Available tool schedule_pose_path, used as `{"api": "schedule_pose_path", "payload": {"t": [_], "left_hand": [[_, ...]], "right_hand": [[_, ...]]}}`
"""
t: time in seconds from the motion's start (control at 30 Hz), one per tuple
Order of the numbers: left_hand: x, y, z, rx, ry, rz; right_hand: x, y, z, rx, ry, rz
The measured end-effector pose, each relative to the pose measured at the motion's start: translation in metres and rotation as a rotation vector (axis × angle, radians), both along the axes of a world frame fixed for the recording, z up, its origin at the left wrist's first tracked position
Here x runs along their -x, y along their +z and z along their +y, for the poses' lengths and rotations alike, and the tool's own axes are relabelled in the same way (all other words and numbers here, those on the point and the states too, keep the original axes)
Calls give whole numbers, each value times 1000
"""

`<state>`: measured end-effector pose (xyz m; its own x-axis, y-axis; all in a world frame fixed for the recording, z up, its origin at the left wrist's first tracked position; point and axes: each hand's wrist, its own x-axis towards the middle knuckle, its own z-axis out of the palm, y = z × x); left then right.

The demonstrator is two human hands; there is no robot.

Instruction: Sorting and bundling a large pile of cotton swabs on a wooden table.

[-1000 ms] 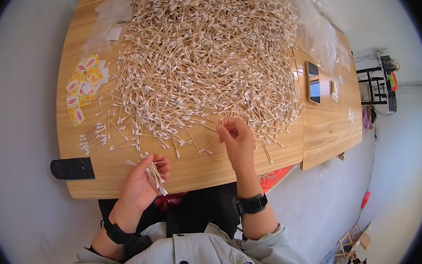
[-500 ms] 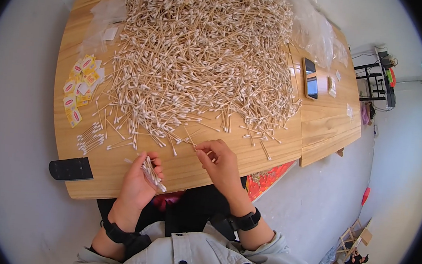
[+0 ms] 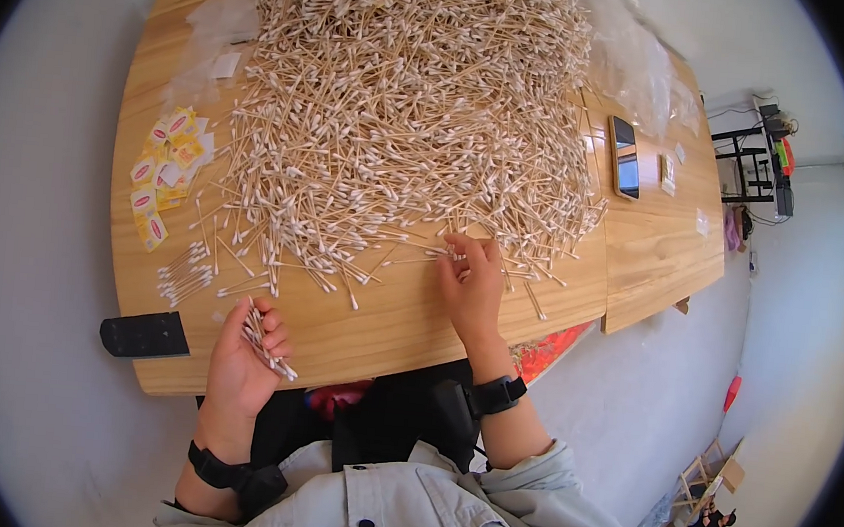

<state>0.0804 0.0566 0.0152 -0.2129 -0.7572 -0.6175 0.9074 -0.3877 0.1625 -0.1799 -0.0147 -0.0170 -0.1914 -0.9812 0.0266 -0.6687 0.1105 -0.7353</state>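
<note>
A huge heap of cotton swabs, with wooden sticks and white tips, covers the middle and far part of the wooden table. My left hand, palm up near the front edge, is closed round a small bundle of cotton swabs. At the near fringe of the heap, my right hand has its fingers bent and drawn together on cotton swabs; how many it grips is partly hidden by the fingers. A small row of cotton swabs lies apart, left of my left hand.
Yellow-and-white paper labels are scattered at the left, below a clear plastic bag. Another plastic bag and a phone lie on the right. A black flat piece sits on the near left corner.
My right hand has moved forward and right, from bare table to the heap's near fringe. My left hand has shifted left with its bundle.
</note>
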Motion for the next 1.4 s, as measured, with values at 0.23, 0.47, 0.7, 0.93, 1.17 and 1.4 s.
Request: {"api": "schedule_pose_path", "payload": {"t": [0.23,0.47,0.7,0.93,1.17,1.4], "left_hand": [[5,-1,1,-35,-22,-8],[4,-1,0,-45,-9,9],[28,-7,1,-127,-80,-111],[36,-20,10,-114,-150,-1],[25,-17,8,-145,-107,18],[21,-16,9,-116,-91,31]], "right_hand": [[-11,-1,-10,33,314,131],[-6,23,-35,-123,408,41],[-35,53,19,-247,308,-453],[-35,20,38,-38,129,-218],[13,-15,9,-20,-10,13],[16,-2,17,-160,10,2]]}}
